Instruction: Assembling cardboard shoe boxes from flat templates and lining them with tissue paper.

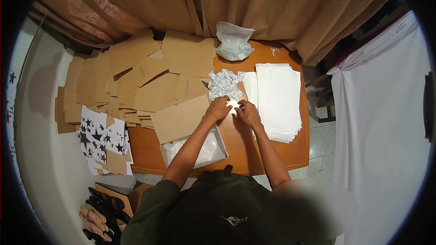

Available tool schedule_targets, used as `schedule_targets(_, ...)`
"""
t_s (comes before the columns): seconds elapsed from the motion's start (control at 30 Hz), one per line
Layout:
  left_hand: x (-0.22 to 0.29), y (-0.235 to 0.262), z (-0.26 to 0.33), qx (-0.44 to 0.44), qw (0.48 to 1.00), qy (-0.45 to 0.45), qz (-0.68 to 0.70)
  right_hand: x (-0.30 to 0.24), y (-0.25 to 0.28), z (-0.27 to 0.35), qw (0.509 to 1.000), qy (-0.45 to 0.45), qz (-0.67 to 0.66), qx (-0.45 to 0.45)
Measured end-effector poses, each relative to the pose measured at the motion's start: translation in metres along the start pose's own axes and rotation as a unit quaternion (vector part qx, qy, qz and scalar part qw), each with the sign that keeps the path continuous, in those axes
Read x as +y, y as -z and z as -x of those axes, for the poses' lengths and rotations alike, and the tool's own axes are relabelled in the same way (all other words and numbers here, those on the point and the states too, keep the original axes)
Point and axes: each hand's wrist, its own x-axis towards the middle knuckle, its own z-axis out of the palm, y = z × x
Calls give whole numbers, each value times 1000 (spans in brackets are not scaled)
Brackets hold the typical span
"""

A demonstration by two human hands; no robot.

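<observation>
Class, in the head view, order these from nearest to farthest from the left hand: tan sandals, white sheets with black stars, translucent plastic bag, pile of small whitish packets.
1. Pile of small whitish packets, just beyond the left hand
2. Translucent plastic bag, farther beyond
3. White sheets with black stars, left side
4. Tan sandals, lower left

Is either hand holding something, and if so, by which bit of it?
That can't be told: the left hand and right hand are beside the pile of small packets, but the bright spot between them is too washed out.
</observation>
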Motion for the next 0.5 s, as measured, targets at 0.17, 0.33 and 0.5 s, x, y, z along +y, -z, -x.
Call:
schedule_targets(0.17,-28,-24,-57,-7,999,20,-26,12,-9,-43,998,6,57,21)
schedule_targets(0.33,-28,-34,-83,-55,996,54,-41,18,-19,-64,993,10,111,39)
schedule_targets(0.5,-25,-41,-81,-29,997,65,3,25,-33,-68,991,5,110,78)
